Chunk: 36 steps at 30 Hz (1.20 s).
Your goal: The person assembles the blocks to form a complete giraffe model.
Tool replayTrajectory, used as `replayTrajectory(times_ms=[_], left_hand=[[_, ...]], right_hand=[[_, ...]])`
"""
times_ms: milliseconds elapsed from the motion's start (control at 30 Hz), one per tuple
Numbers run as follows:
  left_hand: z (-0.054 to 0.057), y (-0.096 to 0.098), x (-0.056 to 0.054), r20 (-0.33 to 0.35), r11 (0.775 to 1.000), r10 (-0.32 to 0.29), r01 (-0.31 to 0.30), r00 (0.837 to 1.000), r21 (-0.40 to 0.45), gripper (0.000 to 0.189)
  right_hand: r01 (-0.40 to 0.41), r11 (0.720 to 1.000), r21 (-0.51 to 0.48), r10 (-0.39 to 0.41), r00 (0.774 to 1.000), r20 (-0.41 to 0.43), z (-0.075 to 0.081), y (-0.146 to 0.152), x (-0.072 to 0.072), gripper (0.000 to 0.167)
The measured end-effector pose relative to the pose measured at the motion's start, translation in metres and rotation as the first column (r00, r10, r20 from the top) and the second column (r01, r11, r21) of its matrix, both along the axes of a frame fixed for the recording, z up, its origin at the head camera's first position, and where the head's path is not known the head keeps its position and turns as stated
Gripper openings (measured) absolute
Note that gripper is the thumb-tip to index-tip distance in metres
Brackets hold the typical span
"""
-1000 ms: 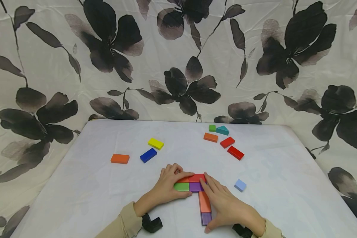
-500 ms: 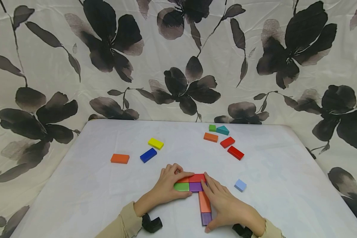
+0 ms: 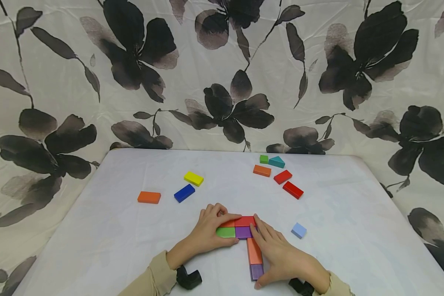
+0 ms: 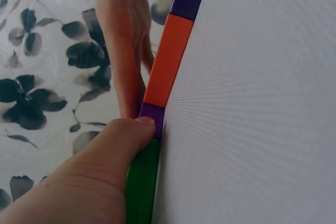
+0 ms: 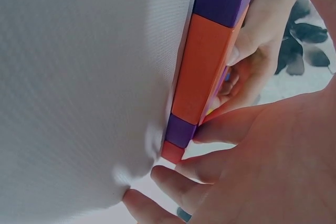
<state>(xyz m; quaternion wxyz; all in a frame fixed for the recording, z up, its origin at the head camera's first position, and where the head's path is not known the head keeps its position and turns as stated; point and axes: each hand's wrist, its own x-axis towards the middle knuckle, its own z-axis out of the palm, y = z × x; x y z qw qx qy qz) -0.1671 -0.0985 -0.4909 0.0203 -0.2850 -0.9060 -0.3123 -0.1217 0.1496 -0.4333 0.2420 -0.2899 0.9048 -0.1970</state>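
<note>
Wooden blocks lie joined in front of me. The back row pairs an orange block (image 3: 227,224) with a red block (image 3: 245,221). In front of them are a green block (image 3: 225,232) and a purple block (image 3: 243,232). An orange block (image 3: 254,251) and a second purple block (image 3: 257,271) run toward me from the right end. My left hand (image 3: 211,230) pinches the rows between thumb, on the purple block's near face (image 4: 152,124), and index finger behind. My right hand (image 3: 283,257) rests along the right side, fingers extended, thumb by the second purple block.
A light blue block (image 3: 299,230) lies right of my right hand. Farther back are loose orange (image 3: 149,197), blue (image 3: 184,193) and yellow (image 3: 194,179) blocks. At the back right, several more surround a teal triangle (image 3: 276,162). A floral cloth (image 3: 222,61) hangs behind the table.
</note>
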Motion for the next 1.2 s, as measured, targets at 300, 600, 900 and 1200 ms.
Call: replayTrajectory(times_ms=[300,600,900,1200], left_hand=[[-0.0008,0.0007,-0.0007,-0.004,1.000,0.001,-0.001,1.000,-0.001,0.057],[-0.0020,0.0003,-0.0010,-0.008,1.000,0.002,-0.002,1.000,0.006,0.060],[-0.0024,0.0007,0.0007,0.006,1.000,0.019,-0.019,1.000,0.019,0.061],[-0.0016,0.0011,0.0012,0.007,0.999,0.027,-0.027,1.000,0.021,0.060]], right_hand=[[0.000,1.000,0.013,0.000,1.000,-0.015,-0.0009,0.0006,-0.0008,0.127],[-0.002,1.000,0.010,0.002,1.000,-0.024,-0.0004,0.0009,-0.0013,0.128],[-0.014,1.000,0.017,0.014,0.999,-0.037,-0.0018,0.0036,-0.0015,0.129],[-0.019,1.000,0.014,0.019,0.999,-0.035,-0.0023,0.0043,-0.0026,0.128]])
